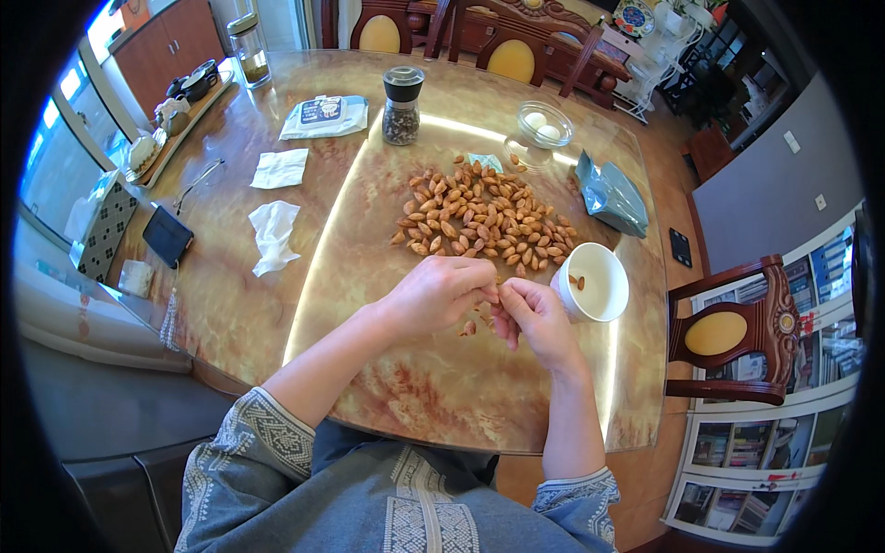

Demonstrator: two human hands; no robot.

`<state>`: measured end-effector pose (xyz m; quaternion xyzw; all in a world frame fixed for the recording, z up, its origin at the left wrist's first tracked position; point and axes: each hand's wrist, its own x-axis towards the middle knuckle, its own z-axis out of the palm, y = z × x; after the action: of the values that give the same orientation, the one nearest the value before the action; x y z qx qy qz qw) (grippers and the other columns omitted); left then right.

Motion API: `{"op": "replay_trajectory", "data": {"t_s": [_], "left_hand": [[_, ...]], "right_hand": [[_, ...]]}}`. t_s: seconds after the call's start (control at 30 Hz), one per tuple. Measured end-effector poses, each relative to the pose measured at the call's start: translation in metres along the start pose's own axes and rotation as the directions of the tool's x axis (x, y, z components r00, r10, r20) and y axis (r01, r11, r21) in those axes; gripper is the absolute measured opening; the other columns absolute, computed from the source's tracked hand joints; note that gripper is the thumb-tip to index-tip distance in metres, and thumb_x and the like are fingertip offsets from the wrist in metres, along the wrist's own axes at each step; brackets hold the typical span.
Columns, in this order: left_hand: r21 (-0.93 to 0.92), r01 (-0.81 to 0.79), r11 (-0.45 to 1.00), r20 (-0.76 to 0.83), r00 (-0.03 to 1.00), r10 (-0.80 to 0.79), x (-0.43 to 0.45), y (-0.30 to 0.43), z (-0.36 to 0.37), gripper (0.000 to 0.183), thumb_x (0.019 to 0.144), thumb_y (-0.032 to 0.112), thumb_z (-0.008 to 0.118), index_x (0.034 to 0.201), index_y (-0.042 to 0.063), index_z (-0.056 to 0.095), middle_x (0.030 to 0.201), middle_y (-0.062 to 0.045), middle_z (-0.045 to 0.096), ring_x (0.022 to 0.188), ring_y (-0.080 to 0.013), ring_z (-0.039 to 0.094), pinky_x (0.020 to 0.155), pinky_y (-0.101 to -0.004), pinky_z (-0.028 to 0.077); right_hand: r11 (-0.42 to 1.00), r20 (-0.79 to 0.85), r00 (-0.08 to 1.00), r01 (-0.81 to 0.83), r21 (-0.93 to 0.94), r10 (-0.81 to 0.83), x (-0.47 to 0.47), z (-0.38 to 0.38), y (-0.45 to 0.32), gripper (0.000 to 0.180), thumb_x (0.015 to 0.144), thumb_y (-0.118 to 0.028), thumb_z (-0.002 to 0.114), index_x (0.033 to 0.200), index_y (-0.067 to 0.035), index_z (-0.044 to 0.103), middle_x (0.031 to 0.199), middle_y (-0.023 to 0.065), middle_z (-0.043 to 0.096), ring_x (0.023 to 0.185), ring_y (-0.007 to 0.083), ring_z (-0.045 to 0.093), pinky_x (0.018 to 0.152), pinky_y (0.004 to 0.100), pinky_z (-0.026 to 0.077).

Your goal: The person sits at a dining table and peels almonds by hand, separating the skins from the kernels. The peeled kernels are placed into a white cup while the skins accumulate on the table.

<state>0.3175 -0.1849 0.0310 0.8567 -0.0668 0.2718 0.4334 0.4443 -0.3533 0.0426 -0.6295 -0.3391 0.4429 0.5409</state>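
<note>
My left hand (446, 289) and my right hand (536, 318) meet at the fingertips just below a spread of brown nuts in their shells (484, 214), which look like almonds. The fingers of both are pinched around something small, probably a nut, mostly hidden by them. Beneath the hands lie a few shell pieces (469, 328). To the right of my right hand is a white paper cup (608, 283) with a couple of kernels (579, 282) inside. A small pale green packet (486, 162) touches the far edge of the nuts.
A crumpled blue foil bag (612, 197), a glass bowl with two eggs (545, 124) and a grinder (401, 107) stand beyond. At left are a wipes pack (325, 117), tissues (275, 238), a phone (168, 236), glasses (197, 183), a glass tea bottle (249, 55) and a tea tray (190, 128).
</note>
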Motion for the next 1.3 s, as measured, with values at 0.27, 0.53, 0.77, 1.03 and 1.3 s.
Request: {"op": "replay_trajectory", "data": {"t_s": [0.27, 0.53, 0.77, 1.03, 1.3], "left_hand": [[0.034, -0.044, 0.998, -0.101, 0.994, 0.047, -0.002, -0.004, 0.004, 0.012, 0.081, -0.01, 0.066, 0.088, 0.001, 0.064, 0.088, -0.011, 0.071, 0.082, -0.0289, 0.071, 0.072, -0.0363, 0.057], [-0.36, 0.167, 0.918, -0.185, 0.952, -0.246, -0.001, -0.004, 0.013, 0.011, 0.09, -0.01, 0.064, 0.093, 0.0, 0.06, 0.092, -0.008, 0.068, 0.087, -0.0176, 0.07, 0.079, -0.0308, 0.057], [-0.649, 0.349, 0.676, -0.033, 0.875, -0.483, 0.002, -0.006, 0.012, 0.006, 0.1, 0.001, 0.063, 0.098, 0.002, 0.057, 0.09, -0.004, 0.066, 0.085, -0.0096, 0.065, 0.076, -0.0274, 0.056], [-0.737, 0.418, 0.532, 0.158, 0.871, -0.466, 0.001, -0.011, 0.012, 0.008, 0.106, 0.009, 0.056, 0.101, 0.008, 0.049, 0.088, 0.001, 0.054, 0.079, -0.0077, 0.053, 0.072, -0.0253, 0.047], [-0.843, 0.452, 0.29, 0.249, 0.807, -0.535, -0.002, -0.007, 0.016, 0.009, 0.107, 0.011, 0.054, 0.102, 0.01, 0.047, 0.091, 0.0, 0.055, 0.082, -0.0092, 0.052, 0.074, -0.0254, 0.045]], "right_hand": [[0.947, 0.034, 0.997, -0.074, 0.311, 0.067, 0.003, 0.003, 0.007, 0.032, 0.11, -0.033, 0.051, 0.093, -0.008, 0.061, 0.069, -0.0023, 0.054, 0.053, 0.0048, 0.047, 0.044, 0.02, 0.036], [0.943, -0.153, 0.988, 0.018, 0.332, 0.035, 0.006, 0.02, 0.013, 0.03, 0.111, -0.033, 0.047, 0.095, -0.01, 0.056, 0.07, -0.0016, 0.053, 0.053, 0.0045, 0.043, 0.045, 0.0221, 0.034], [0.985, -0.182, 0.97, 0.142, -0.099, -0.159, 0.003, 0.014, 0.006, 0.025, 0.11, -0.028, 0.052, 0.099, -0.007, 0.06, 0.072, 0.0003, 0.058, 0.056, 0.0065, 0.05, 0.051, 0.0236, 0.039], [0.771, -0.18, 0.864, 0.303, -0.56, -0.47, 0.003, 0.016, 0.009, 0.013, 0.107, -0.019, 0.054, 0.102, -0.006, 0.056, 0.081, 0.0131, 0.061, 0.069, 0.0292, 0.061, 0.063, 0.038, 0.047], [0.736, -0.187, 0.846, 0.3, -0.607, -0.499, 0.004, 0.024, 0.004, 0.01, 0.106, -0.014, 0.048, 0.102, -0.005, 0.053, 0.083, 0.0164, 0.06, 0.073, 0.0345, 0.063, 0.065, 0.0425, 0.047]]}}
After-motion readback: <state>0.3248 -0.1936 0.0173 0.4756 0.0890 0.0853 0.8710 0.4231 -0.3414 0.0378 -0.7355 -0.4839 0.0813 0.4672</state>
